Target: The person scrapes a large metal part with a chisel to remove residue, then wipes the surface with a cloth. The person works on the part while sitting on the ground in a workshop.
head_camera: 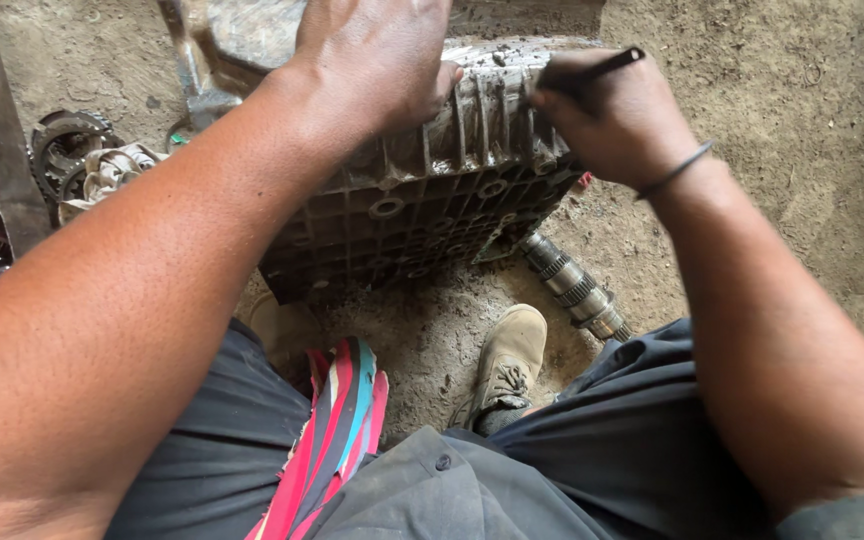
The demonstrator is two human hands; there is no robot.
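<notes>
A ribbed, grimy metal casing (422, 190), cast with ridges and round bosses, is being steadied on the dirt floor (802, 130) by the left hand (372, 60), spread flat over its top edge. A thin dark rod-like tool (592, 68) is being gripped in the closed right hand (612, 115) against the casing's upper right corner; its tip is being hidden. Below the right hand, a grooved steel shaft (577, 285) is lying partly under the casing. Toothed gears (67, 150), left of the left hand, are being cut off by the frame.

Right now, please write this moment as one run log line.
left hand: pressing on ribbed metal housing | right hand: gripping thin dark tool at housing | splined shaft: on dirt floor
</notes>
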